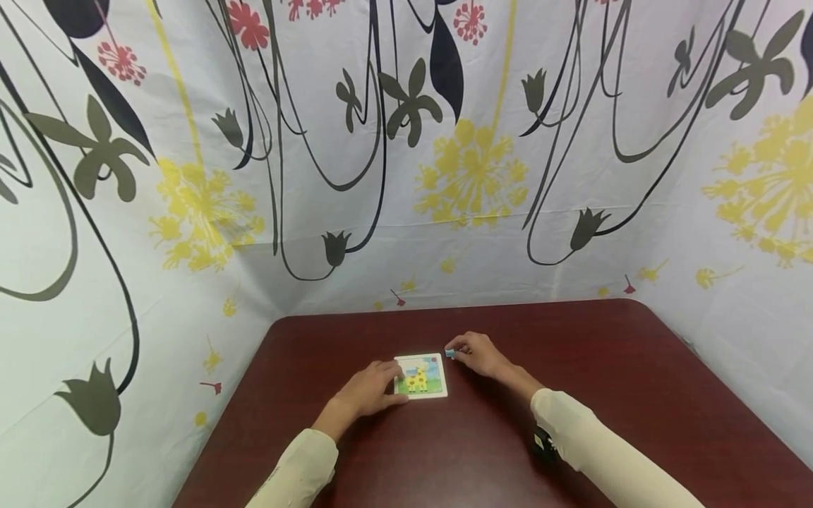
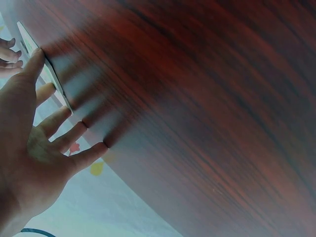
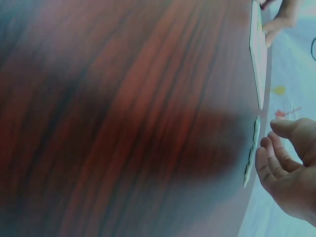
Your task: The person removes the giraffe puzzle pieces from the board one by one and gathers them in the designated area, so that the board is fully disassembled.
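Note:
A small picture board [image 1: 427,377] with a pale frame and a yellow giraffe lies flat on the table. My left hand [image 1: 376,386] rests at its left side, fingers spread over the frame and thumb along the near edge. The left wrist view shows that hand [image 2: 49,123] with fingers straight and apart. Just right of the board, my right hand [image 1: 475,353] pinches a small light-blue puzzle piece [image 1: 450,353] at the fingertips. In the right wrist view, a thin wavy-edged piece [image 3: 251,158] lies beside the curled fingers of my right hand [image 3: 291,168].
The dark red-brown table [image 1: 457,451] has a wood grain and rounded far corners. Behind it and along both sides hangs a white curtain [image 1: 406,204] printed with flowers. A small black device [image 1: 544,443] sits under the right sleeve.

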Demonstrator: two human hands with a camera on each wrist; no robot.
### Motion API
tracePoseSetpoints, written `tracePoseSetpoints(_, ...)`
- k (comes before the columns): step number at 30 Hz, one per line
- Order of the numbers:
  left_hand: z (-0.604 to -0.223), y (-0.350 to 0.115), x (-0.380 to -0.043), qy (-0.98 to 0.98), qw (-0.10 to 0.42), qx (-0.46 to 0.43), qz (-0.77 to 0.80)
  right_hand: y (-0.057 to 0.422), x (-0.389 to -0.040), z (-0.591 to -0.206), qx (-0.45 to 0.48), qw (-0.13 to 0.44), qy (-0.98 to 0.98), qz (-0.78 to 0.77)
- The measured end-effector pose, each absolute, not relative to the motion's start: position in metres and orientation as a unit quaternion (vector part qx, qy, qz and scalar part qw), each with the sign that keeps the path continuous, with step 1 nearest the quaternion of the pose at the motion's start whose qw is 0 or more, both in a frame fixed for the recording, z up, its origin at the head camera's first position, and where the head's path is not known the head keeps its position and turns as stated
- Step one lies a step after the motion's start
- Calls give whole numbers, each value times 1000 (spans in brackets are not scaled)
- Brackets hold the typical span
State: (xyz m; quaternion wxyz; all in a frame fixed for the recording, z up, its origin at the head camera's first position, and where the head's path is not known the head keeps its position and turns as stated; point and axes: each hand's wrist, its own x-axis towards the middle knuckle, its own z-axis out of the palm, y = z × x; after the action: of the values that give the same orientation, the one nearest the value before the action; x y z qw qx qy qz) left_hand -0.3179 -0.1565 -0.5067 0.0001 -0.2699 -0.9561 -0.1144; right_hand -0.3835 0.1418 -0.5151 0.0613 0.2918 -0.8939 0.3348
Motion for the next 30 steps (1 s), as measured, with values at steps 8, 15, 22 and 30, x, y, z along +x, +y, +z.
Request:
tracePoseSetpoints(8, -507, -155, -319, -958, -6, -266, -111, 126, -379, -524, 300, 60, -893, 331)
tracePoseSetpoints(15, -507, -156, -318, -957, -12, -266, -114, 115, -375, -524, 316, 62, -886, 334)
tracePoseSetpoints(22, -506, -157, -318, -957, -12, -268, -114, 105, -371, -523, 328, 37, -878, 346)
tracePoseSetpoints(30, -505, -156, -318, -955, -8, -271, -117, 99, -373, -523, 358, 51, -875, 321)
